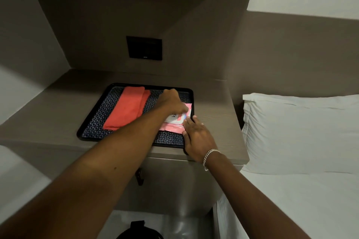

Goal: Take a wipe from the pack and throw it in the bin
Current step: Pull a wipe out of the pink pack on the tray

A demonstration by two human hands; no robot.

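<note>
A pink wipe pack (174,127) with a white lid label lies at the right side of a black patterned tray (93,122) on the bedside table. My left hand (172,102) reaches across and rests on top of the pack, its fingers curled at the lid; what they pinch is hidden. My right hand (196,137), with a silver bracelet on the wrist, lies flat with spread fingers against the pack's right end and the tray's edge. A dark round object (136,231) sits on the floor at the bottom edge; whether it is the bin I cannot tell.
A folded orange-red cloth (127,109) lies on the tray's left half. The brown bedside table (217,122) has a dark wall panel (144,48) above it. A bed with a white pillow (295,132) stands to the right.
</note>
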